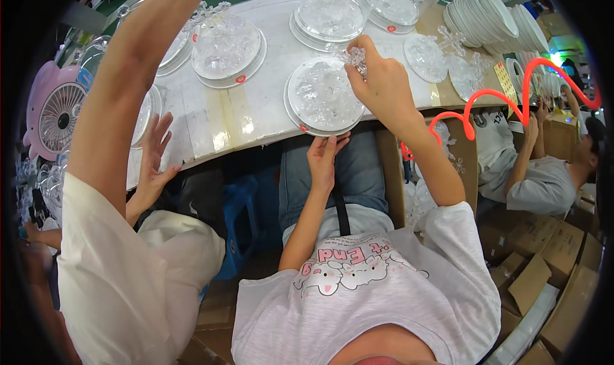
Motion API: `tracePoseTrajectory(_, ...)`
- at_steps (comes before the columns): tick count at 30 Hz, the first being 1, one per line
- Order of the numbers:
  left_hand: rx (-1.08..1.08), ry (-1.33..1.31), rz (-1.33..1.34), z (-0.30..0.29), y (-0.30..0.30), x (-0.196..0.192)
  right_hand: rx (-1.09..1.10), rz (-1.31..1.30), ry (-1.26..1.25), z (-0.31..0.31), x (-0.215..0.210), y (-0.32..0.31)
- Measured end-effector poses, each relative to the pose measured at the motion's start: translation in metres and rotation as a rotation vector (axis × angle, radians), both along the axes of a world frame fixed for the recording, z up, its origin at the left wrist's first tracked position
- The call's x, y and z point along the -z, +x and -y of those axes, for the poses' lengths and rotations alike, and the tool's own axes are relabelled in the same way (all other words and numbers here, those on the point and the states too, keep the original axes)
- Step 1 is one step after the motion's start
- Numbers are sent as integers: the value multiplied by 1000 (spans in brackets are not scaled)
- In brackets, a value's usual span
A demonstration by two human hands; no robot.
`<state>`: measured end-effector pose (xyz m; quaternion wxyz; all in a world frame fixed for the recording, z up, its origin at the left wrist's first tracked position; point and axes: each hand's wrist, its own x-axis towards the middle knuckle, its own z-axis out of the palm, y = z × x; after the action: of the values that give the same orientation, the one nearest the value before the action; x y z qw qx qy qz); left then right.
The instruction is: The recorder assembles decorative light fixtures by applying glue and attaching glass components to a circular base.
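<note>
In front of me at the table's near edge sits a white round plate (312, 112), stacked on another and heaped with clear plastic pieces. My left hand (323, 162) grips the near rim, fingertips at its underside. Above the far right side of this plate, my right hand (385, 87) pinches a small cluster of clear, beaded-looking plastic pieces (355, 57); their exact kind is too fine to make out. A small red round mark (304, 128) shows on the lower plate's rim.
Similar loaded plates (228, 50) stand on the white table (208, 119). Loose clear pieces (427, 58) lie at right, before stacked white plates (483, 16). A red coiled cord (470, 125) crosses the right. At left, a co-worker's arm (125, 77) reaches over the table beside a pink fan (57, 112).
</note>
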<state>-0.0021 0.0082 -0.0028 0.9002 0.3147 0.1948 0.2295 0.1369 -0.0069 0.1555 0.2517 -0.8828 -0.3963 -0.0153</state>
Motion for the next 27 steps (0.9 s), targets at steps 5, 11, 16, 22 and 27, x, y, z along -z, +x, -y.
tracePoseTrajectory(5,16,4,1,0,2,-2,31,71,3,0,7,1)
tracePoseTrajectory(11,5,23,-11,-2,2,-3,38,96,47,-2,11,-2)
tracePoseTrajectory(16,-10,-31,2,-2,-2,-6,3,50,12,-6,10,-2)
tracePoseTrajectory(22,-33,44,-70,-12,-8,-13,-101,56,124,-37,8,-4)
tracePoseTrajectory(27,-16,201,-189,-24,-11,-17,-131,97,133,-56,17,1)
